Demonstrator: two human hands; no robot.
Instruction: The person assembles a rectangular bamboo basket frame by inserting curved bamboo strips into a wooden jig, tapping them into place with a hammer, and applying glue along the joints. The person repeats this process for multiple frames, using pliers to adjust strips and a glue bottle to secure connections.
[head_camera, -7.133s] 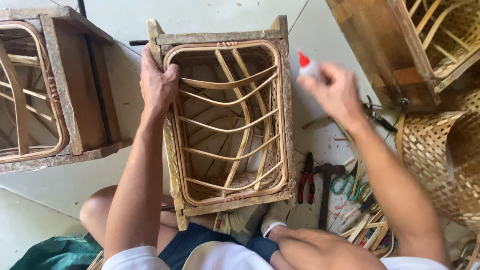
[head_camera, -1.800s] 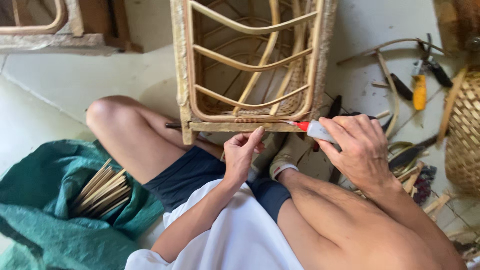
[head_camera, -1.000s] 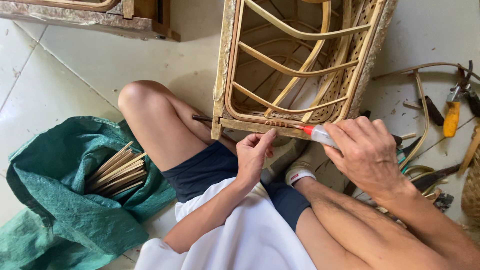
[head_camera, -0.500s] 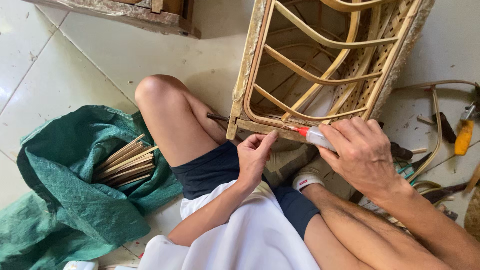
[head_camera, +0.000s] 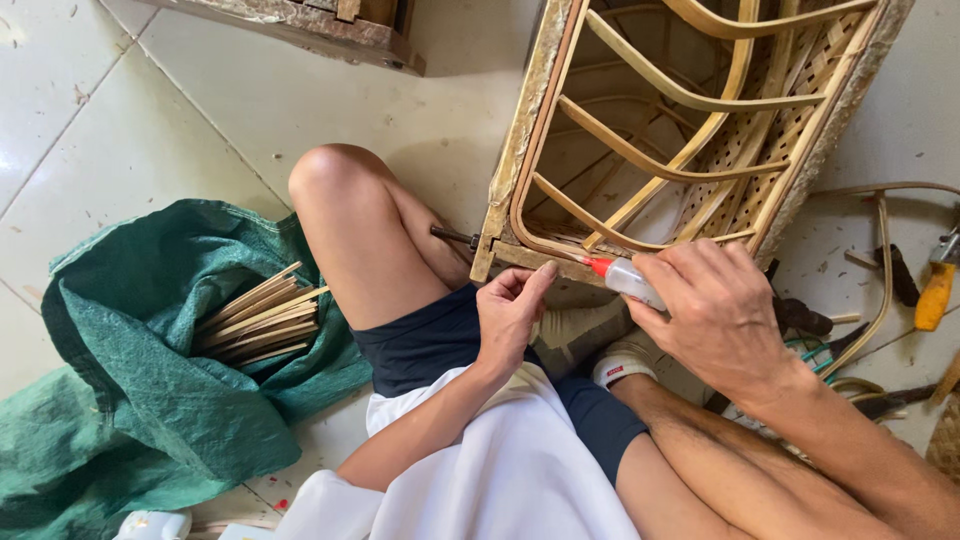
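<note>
Tiled floor (head_camera: 200, 110): green sack (head_camera: 130, 400), bamboo strips (head_camera: 258, 322)

You have a single view, from the camera on your head, looking steeply down over your lap onto the tiled floor (head_camera: 230, 110). It sits close: your left hand (head_camera: 512, 312) and right hand (head_camera: 715, 310) fill the middle, against the rattan frame (head_camera: 690, 130). The green sack (head_camera: 130, 380) lies at the left edge, the tools (head_camera: 935, 290), probably cut off, at the right.
</note>
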